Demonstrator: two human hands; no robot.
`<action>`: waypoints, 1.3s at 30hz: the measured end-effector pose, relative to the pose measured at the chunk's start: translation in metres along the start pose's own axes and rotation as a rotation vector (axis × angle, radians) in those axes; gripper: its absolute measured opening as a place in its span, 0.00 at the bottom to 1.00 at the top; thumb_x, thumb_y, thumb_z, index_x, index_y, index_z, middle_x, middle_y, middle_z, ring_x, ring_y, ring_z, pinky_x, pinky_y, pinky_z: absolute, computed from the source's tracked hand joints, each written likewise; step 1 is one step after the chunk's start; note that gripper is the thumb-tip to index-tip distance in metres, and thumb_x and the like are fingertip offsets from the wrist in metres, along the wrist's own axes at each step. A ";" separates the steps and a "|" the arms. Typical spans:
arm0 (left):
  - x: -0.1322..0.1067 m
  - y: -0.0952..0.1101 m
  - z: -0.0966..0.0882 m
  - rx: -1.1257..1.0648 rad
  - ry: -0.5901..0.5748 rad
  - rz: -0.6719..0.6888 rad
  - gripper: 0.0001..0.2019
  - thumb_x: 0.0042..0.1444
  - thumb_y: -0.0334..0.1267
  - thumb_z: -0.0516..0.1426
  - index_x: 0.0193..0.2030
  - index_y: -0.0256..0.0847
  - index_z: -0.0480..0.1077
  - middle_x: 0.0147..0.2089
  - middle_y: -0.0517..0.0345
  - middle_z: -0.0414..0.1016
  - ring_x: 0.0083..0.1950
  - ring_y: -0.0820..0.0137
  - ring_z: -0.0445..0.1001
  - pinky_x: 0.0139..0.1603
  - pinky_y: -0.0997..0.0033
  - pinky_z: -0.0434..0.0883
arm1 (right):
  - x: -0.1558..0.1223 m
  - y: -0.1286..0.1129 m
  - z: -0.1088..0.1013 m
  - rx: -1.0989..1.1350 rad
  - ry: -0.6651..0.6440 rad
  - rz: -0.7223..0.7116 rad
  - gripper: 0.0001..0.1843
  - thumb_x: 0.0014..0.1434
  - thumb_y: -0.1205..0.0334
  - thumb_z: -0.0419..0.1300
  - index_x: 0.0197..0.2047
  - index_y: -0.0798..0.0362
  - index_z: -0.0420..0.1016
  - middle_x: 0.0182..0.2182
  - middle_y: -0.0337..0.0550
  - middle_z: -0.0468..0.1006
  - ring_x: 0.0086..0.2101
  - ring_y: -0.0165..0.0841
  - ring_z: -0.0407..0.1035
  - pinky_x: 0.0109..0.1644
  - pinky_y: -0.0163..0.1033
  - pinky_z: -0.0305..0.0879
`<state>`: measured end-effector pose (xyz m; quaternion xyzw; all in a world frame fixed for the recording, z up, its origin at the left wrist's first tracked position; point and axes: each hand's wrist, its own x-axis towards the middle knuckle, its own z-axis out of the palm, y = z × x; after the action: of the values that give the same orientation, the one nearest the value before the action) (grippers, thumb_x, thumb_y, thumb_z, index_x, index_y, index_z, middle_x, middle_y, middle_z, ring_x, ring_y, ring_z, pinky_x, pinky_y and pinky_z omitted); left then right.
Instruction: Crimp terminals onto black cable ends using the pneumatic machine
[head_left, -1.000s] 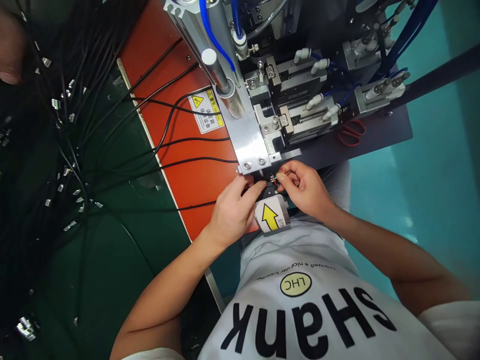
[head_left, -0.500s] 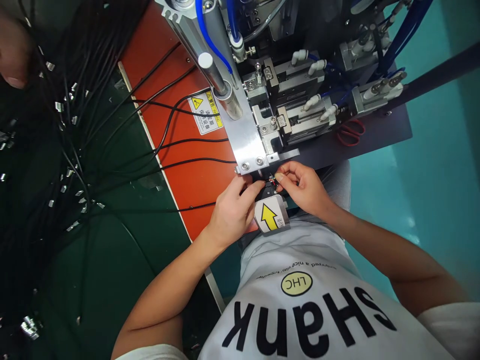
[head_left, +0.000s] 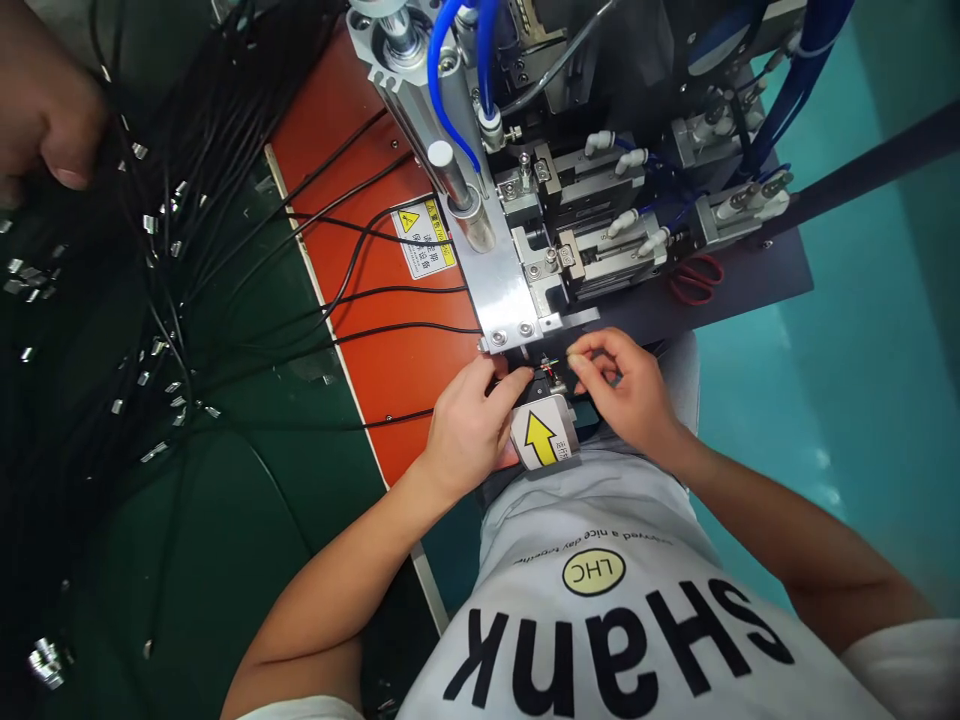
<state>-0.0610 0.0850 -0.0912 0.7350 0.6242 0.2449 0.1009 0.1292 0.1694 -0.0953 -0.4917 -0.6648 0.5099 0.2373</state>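
At the front end of the machine, my left hand [head_left: 474, 425] is closed, its thumb and forefinger pressed on the end of a black cable [head_left: 405, 416] that runs in from the left. Just past the thumb tip, thin coloured wires [head_left: 550, 369] spread from the cable end, some reddish. My right hand [head_left: 626, 390] is to the right of these wires, a small gap away, with thumb and forefinger pinched together. Whatever lies in that pinch is too small to make out. Below the wires sits a metal cover with a yellow arrow label [head_left: 541, 436].
A metal press machine [head_left: 504, 300] with blue air hoses [head_left: 442, 60] stands ahead. Red-handled scissors [head_left: 696, 280] lie at its right. More black cables cross the orange board [head_left: 360, 370]. Many cables with shiny metal ends pile on the green table [head_left: 247, 520]. Another person's hand [head_left: 52, 110] is at upper left.
My right hand has moved a little to the right, away from the coloured wires. My left hand stays at the cable end. The other person's hand shows further into view.
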 end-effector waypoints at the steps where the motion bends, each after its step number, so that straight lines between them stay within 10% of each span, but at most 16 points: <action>1: 0.000 0.000 0.000 -0.005 -0.004 0.002 0.15 0.64 0.30 0.48 0.51 0.40 0.72 0.40 0.50 0.68 0.38 0.69 0.69 0.35 0.72 0.68 | -0.005 -0.003 0.000 -0.048 0.033 -0.073 0.06 0.61 0.57 0.62 0.40 0.49 0.74 0.36 0.40 0.76 0.28 0.29 0.71 0.35 0.38 0.67; 9: -0.004 -0.002 0.001 -0.054 -0.019 -0.025 0.17 0.63 0.28 0.47 0.53 0.41 0.71 0.42 0.50 0.66 0.40 0.69 0.69 0.36 0.71 0.70 | 0.001 -0.002 0.003 -0.383 -0.016 -0.350 0.06 0.66 0.62 0.56 0.38 0.49 0.73 0.35 0.43 0.76 0.35 0.36 0.71 0.43 0.43 0.65; 19: -0.004 -0.003 0.000 -0.162 -0.015 -0.021 0.17 0.65 0.28 0.47 0.55 0.42 0.70 0.43 0.49 0.66 0.47 0.66 0.70 0.41 0.68 0.72 | 0.012 0.007 0.000 -0.006 -0.145 0.033 0.12 0.65 0.52 0.57 0.40 0.51 0.74 0.28 0.39 0.75 0.23 0.28 0.67 0.27 0.35 0.62; 39: -0.008 -0.003 0.003 0.008 -0.023 0.012 0.13 0.65 0.29 0.50 0.52 0.37 0.70 0.48 0.45 0.74 0.47 0.64 0.71 0.47 0.63 0.70 | 0.010 0.012 0.019 0.154 -0.027 0.076 0.08 0.61 0.56 0.60 0.36 0.52 0.72 0.25 0.36 0.68 0.23 0.27 0.60 0.26 0.33 0.58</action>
<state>-0.0628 0.0785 -0.0969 0.7418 0.6196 0.2347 0.1038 0.1146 0.1703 -0.1147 -0.4900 -0.6075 0.5748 0.2457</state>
